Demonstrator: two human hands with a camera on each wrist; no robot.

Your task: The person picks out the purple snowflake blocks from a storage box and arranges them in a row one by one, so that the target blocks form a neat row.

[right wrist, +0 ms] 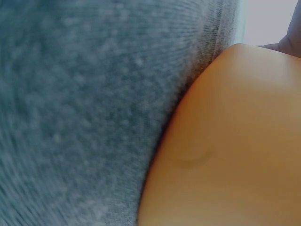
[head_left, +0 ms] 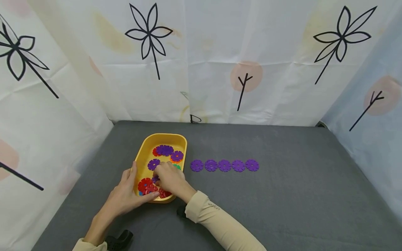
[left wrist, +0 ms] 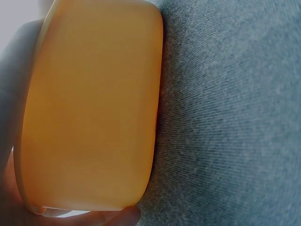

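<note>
A yellow plastic tray [head_left: 140,153] lies on the grey table, holding purple, red, orange and green flower-shaped discs. My left hand [head_left: 127,195] grips the tray's near left corner, its thumb over the near rim and its fingers along the left side. In the left wrist view the tray's outer wall [left wrist: 94,108] fills much of the picture. My right hand [head_left: 171,177] reaches over the right rim with bent fingers, and a purple flower disc [head_left: 155,179] shows between its thumb and fingertips. Other purple discs [head_left: 154,164] and red discs [head_left: 145,184] lie around those fingers.
Right of the tray, several purple flower discs [head_left: 224,165] lie flat in a straight row on the grey tabletop [head_left: 282,195]. White printed cloth [head_left: 213,42] hangs behind the table and at both sides.
</note>
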